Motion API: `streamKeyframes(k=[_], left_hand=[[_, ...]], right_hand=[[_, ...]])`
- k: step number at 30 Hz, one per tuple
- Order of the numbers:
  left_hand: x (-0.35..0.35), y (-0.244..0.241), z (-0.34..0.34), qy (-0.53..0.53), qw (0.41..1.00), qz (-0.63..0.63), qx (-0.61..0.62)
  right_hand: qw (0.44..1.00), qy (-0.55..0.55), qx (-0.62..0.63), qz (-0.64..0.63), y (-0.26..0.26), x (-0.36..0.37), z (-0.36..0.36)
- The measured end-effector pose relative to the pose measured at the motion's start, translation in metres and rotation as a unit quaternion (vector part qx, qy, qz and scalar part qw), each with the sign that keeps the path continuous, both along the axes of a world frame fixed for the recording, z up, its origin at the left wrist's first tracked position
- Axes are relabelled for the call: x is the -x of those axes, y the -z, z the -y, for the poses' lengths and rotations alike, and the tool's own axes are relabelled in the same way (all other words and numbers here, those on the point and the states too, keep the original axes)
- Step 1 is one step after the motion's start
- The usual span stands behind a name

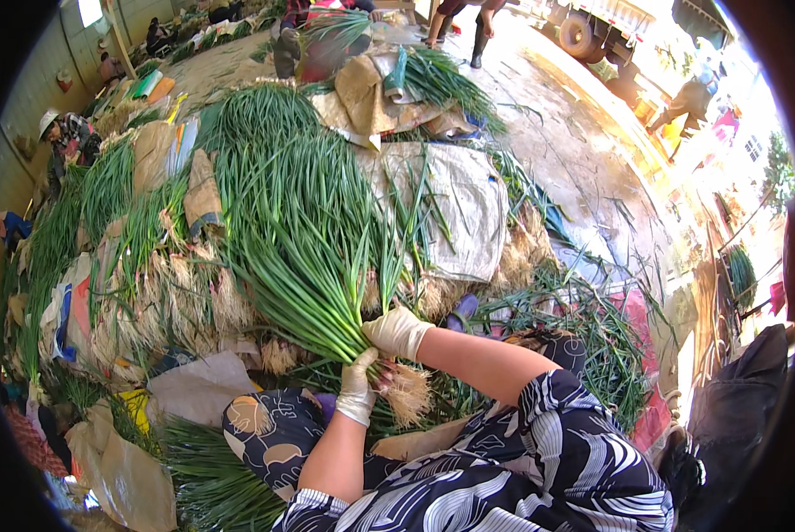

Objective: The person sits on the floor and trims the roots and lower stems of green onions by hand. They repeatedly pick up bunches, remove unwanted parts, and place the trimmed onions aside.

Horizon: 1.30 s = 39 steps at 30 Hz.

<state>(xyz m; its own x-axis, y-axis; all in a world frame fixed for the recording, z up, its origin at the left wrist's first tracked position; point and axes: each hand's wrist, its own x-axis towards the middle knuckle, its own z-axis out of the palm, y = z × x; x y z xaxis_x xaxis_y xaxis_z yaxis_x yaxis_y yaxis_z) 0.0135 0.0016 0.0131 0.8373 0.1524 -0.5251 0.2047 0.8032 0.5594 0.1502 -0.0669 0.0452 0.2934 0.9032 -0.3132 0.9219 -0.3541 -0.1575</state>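
My left hand (357, 386), in a thin pale glove, grips a bunch of green onions (318, 299) just above the roots. The bunch's pale, stringy roots (407, 394) hang toward my lap, and its leaves fan out away from me. My right hand (396, 332), gloved the same way, is curled at the right side of the stems, with a few upright stalks (389, 276) rising from it. Its fingertips are partly hidden. Beyond both hands lies a large heap of green onions (284, 173), with root ends (191, 299) facing me.
A whitish woven sack (457, 206) covers part of the heap. Loose leaf trimmings (590, 346) litter the ground at right. More onions (218, 472) and a brown sheet (128, 469) lie at lower left. A person (72, 143) sits at far left; a truck (590, 30) stands at the back.
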Motion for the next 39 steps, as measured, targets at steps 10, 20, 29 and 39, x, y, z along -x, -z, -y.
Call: streamKeyframes(k=[10,20,29,39], left_hand=[[0.009,-0.026,-0.011,-0.085,0.97,0.216,0.07],[0.0,0.02,0.004,-0.091,0.978,0.156,0.104],[-0.014,0.014,0.001,-0.001,0.955,0.211,0.207],[-0.006,0.007,0.003,-0.043,0.963,0.211,0.162]], right_hand=[[0.93,0.308,-0.148,0.134,0.035,-0.118,0.091],[0.935,0.344,0.071,-0.044,0.093,-0.168,0.192],[0.822,0.55,-0.041,-0.14,0.104,-0.155,0.037],[0.457,0.532,-0.416,-0.579,0.101,-0.14,0.146]])
